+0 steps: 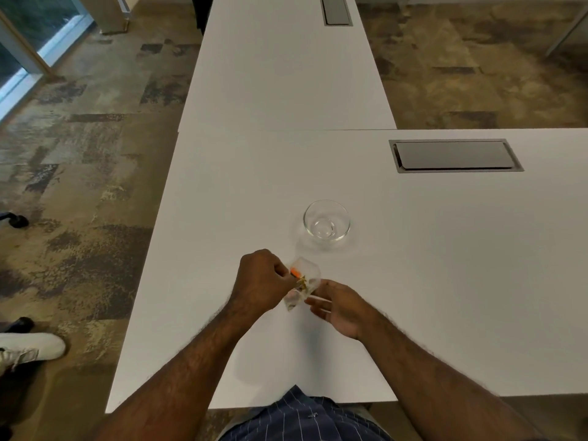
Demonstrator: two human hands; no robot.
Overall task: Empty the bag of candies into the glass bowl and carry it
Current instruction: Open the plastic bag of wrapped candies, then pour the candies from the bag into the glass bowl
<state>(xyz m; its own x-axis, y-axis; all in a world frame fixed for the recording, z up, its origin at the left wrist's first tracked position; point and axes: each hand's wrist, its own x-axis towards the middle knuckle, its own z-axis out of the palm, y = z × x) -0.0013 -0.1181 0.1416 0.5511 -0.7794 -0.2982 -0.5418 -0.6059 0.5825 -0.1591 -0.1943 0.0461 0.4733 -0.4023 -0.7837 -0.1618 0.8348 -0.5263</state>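
A small clear glass bowl [326, 220] stands upright on the white table [254, 186], with nothing in it. Nearer to me, a clear plastic bag of candies [304, 281] is held just above the table; orange and brownish candies show through it. My left hand [262, 281] is closed on the bag's left side. My right hand [337, 305] pinches its lower right edge with the fingertips, the other fingers spread. The bag sits a short way in front of the bowl, apart from it.
A grey cable hatch [455, 155] is set into the table at the right, and another [336, 9] lies on the far table. The table's left edge drops to patterned carpet, where a white shoe [31, 346] and chair castors [17, 219] show.
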